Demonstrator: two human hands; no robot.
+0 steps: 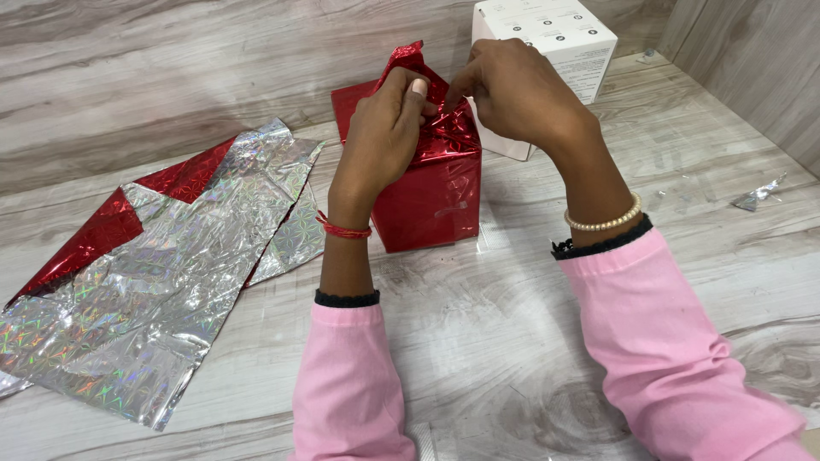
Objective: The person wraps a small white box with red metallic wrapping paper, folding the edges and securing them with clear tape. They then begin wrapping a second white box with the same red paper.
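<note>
A box wrapped in shiny red foil paper stands upright on the wood-grain table. The left hand is curled closed over the box's top, fingers pressing the gathered foil down. The right hand, just beside it, pinches a fold of that foil between thumb and forefinger, its other fingers bent in. Behind the red box stands a white carton, touching it. Left of the box lie loose sheets of silver and red foil paper.
</note>
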